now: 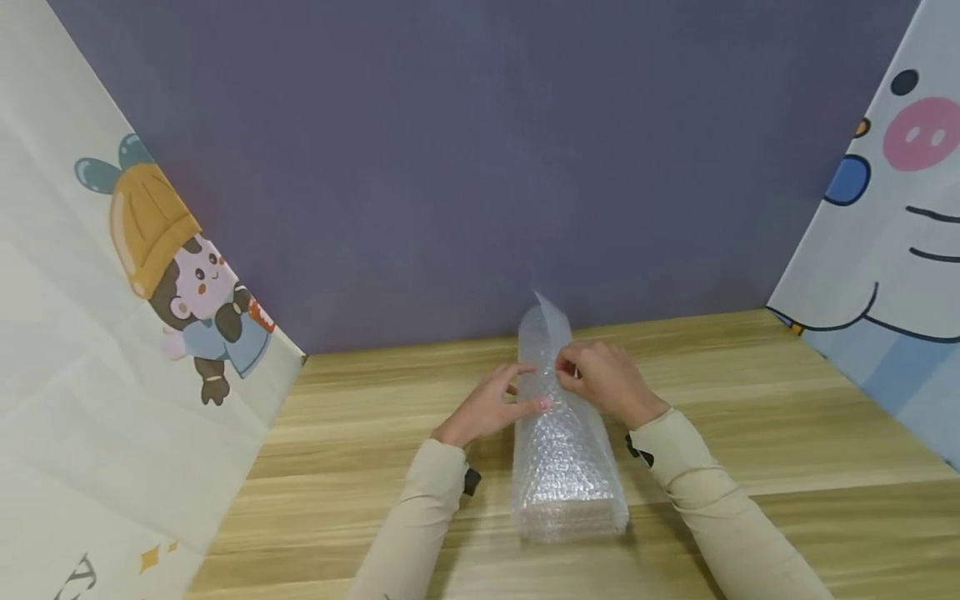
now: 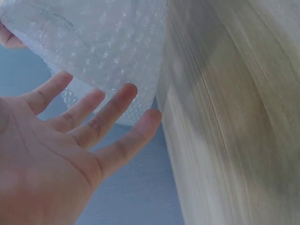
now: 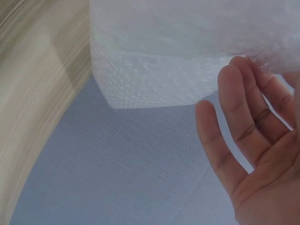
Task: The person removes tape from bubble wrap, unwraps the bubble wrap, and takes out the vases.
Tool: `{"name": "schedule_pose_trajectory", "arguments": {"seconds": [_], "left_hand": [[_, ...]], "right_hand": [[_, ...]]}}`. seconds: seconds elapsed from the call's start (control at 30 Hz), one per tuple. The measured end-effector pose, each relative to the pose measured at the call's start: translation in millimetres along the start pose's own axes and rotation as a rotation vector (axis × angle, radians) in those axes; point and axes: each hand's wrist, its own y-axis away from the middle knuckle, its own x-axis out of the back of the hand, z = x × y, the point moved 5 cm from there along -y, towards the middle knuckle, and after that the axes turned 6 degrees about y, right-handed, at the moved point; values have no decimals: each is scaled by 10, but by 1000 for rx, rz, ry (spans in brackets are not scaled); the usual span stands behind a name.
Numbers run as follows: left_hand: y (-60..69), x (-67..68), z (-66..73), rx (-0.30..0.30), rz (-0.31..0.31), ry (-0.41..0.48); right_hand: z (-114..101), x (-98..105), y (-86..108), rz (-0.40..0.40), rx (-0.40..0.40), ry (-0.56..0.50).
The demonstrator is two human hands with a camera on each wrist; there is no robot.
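Silvery bubble wrap (image 1: 562, 467) lies lengthwise on the wooden table (image 1: 307, 475), toward five o'clock in the head view. By the look of it, the folding is partway: the body is closed over, while a flap (image 1: 553, 321) stands loose at its twelve o'clock; flattening that seems left, and any contents can't be made out. At ten o'clock the left hand (image 1: 491, 406) has fingers loosely spread, grasping nothing; at one o'clock the right hand (image 1: 606, 379) pinches the sheet's edge. Bare wood gives room at three and nine o'clock; the dark wall (image 1: 480, 167) crowds twelve.

Left wrist view: wrap at eleven o'clock, released palm at eight.

Right wrist view: wrap toward twelve o'clock, bent fingers at its edge, four o'clock.
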Motion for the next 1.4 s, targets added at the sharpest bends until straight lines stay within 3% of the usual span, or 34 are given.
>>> {"name": "schedule_pose_trajectory", "arguments": {"seconds": [1.4], "left_hand": [[-6,-25,-3,9,-18,-43]], "right_hand": [[28,-18,14,16,5,-25]]}}
